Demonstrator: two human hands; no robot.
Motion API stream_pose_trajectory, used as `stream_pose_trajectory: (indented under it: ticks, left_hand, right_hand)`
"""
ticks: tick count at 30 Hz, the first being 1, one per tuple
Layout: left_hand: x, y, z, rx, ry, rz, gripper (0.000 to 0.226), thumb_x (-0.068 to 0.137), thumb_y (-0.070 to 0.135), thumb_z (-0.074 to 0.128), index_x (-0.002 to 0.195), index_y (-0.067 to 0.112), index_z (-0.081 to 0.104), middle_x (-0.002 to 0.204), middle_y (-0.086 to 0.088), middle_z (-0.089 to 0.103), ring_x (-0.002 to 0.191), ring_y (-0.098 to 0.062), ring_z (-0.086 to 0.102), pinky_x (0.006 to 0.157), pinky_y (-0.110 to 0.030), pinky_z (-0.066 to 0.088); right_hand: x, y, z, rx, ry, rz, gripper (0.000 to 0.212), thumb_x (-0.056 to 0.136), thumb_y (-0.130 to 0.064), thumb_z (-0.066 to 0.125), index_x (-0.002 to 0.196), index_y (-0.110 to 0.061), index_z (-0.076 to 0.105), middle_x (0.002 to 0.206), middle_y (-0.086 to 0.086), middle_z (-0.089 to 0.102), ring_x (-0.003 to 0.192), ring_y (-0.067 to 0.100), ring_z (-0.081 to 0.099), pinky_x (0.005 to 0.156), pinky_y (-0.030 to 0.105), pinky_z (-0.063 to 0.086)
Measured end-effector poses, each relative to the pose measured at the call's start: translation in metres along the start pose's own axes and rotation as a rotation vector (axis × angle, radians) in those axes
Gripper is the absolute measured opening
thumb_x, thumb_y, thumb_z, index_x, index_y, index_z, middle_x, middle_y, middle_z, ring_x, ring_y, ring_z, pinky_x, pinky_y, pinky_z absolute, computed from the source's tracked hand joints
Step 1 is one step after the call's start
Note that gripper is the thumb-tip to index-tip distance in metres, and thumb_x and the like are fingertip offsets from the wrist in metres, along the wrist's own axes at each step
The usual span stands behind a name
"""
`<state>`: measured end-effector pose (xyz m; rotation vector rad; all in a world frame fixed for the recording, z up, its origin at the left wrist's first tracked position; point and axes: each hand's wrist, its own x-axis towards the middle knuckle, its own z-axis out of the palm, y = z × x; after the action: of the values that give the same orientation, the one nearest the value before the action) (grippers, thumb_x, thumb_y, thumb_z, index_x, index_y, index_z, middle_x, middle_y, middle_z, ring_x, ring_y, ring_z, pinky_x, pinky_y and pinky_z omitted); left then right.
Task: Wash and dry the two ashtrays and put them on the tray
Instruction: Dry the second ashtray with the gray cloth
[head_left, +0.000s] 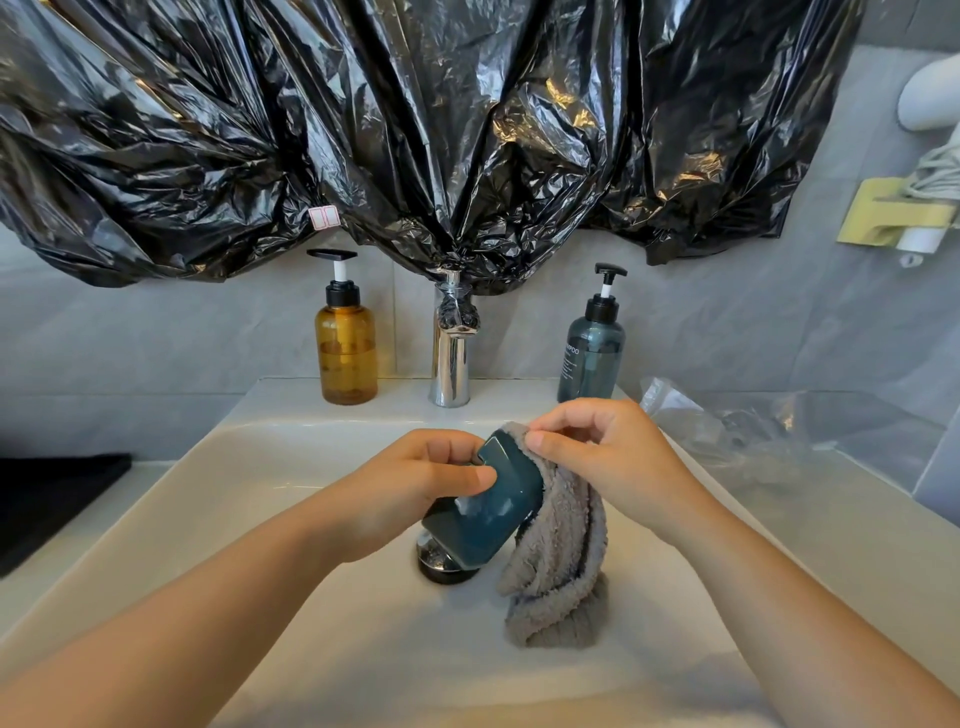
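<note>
Drying: your left hand (415, 478) is gripping the glossy teal ashtray (483, 506); your right hand (597, 452) is pinching the grey towel (558, 561). Wipe next.

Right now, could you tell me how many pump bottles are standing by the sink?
2: an amber pump bottle left of the faucet, and a blue-grey pump bottle right of it.

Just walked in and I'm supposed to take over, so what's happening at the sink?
A person is drying a dark teal ashtray over the white sink. The left hand holds the ashtray tilted on its side, while the right hand pinches a grey towel against its edge; the rest of the towel hangs down into the basin. No water runs from the faucet. A second ashtray is not in view.
</note>
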<state>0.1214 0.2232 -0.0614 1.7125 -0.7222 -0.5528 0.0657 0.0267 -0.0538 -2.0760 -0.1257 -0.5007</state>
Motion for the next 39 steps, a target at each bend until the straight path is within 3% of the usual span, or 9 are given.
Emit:
stream_pose_trajectory:
  ticks: [4,11,16,21,25,29,33,36,39]
  left_hand:
    - [-0.001,0.002,-0.001,0.084,-0.03,0.013,0.023,0.093,0.01,0.058,0.114,0.005,0.063,0.11,-0.013,0.071,0.104,-0.029,0.067,0.097,-0.044,0.051]
    - [-0.005,0.005,-0.005,0.076,-0.001,0.066,0.019,0.095,0.002,0.051,0.107,0.006,0.064,0.102,-0.009,0.074,0.094,-0.022,0.07,0.085,-0.031,0.056]
    - [-0.005,0.006,-0.007,-0.003,-0.023,0.076,0.023,0.095,0.002,0.051,0.115,0.005,0.062,0.111,-0.012,0.072,0.101,-0.027,0.068,0.088,-0.035,0.056]
    - [-0.002,0.009,-0.001,-0.169,-0.026,-0.042,0.037,0.077,0.015,0.063,0.112,0.004,0.062,0.097,-0.009,0.072,0.087,-0.019,0.068,0.077,-0.028,0.053]
    - [0.001,0.005,0.005,-0.204,0.084,-0.161,0.026,0.091,0.019,0.058,0.112,0.005,0.062,0.097,-0.015,0.072,0.083,-0.023,0.065,0.075,-0.029,0.049]
    - [0.002,0.0,0.002,-0.088,0.083,-0.054,0.027,0.082,0.018,0.065,0.107,0.01,0.068,0.096,-0.011,0.073,0.083,-0.021,0.067,0.074,-0.029,0.053]
    - [0.0,0.0,-0.002,-0.019,0.079,0.028,0.019,0.093,0.008,0.057,0.108,0.01,0.067,0.093,-0.008,0.074,0.082,-0.02,0.068,0.073,-0.03,0.055]
    - [-0.002,0.003,-0.001,-0.017,0.08,0.066,0.02,0.094,0.003,0.052,0.103,0.011,0.067,0.084,0.002,0.074,0.077,-0.015,0.069,0.067,-0.022,0.053]
    - [-0.002,0.004,-0.002,0.016,0.072,0.08,0.021,0.094,0.003,0.052,0.11,0.006,0.066,0.094,-0.006,0.075,0.082,-0.017,0.07,0.068,-0.022,0.053]
  right_hand:
    - [0.003,-0.003,0.009,0.008,0.012,-0.074,0.011,0.084,-0.022,0.072,0.083,-0.032,0.075,0.085,-0.013,0.073,0.084,-0.001,0.066,0.076,0.013,0.051]
    - [0.009,0.015,0.002,0.311,0.007,0.304,0.015,0.093,-0.024,0.062,0.086,-0.023,0.076,0.092,-0.001,0.075,0.095,0.018,0.067,0.087,0.035,0.052]
    - [0.01,0.016,0.004,0.521,-0.079,0.383,0.018,0.099,-0.023,0.052,0.103,-0.015,0.068,0.106,0.01,0.071,0.104,0.024,0.065,0.097,0.042,0.048]
    - [0.006,0.016,0.012,0.539,-0.111,0.356,0.016,0.098,-0.02,0.053,0.094,-0.016,0.068,0.096,0.009,0.072,0.094,0.022,0.067,0.094,0.042,0.048]
    - [0.004,0.016,0.02,0.498,-0.173,0.346,0.015,0.096,-0.02,0.056,0.099,-0.017,0.07,0.105,0.009,0.074,0.104,0.024,0.068,0.094,0.038,0.052]
    - [0.005,0.014,0.015,0.346,-0.064,0.261,0.013,0.094,-0.024,0.06,0.089,-0.026,0.073,0.096,-0.001,0.073,0.097,0.017,0.065,0.082,0.031,0.048]
    - [0.008,0.018,0.007,0.138,0.138,0.182,0.01,0.091,-0.021,0.063,0.088,-0.026,0.071,0.093,-0.004,0.071,0.094,0.012,0.064,0.09,0.033,0.051]
    - [0.006,0.015,0.007,0.193,0.167,0.112,0.005,0.089,-0.019,0.067,0.09,-0.022,0.071,0.091,-0.002,0.072,0.091,0.013,0.066,0.085,0.026,0.052]
    - [0.002,0.004,0.01,0.142,0.117,-0.076,0.008,0.088,-0.018,0.068,0.088,-0.025,0.071,0.086,-0.005,0.071,0.084,0.009,0.064,0.075,0.017,0.051]
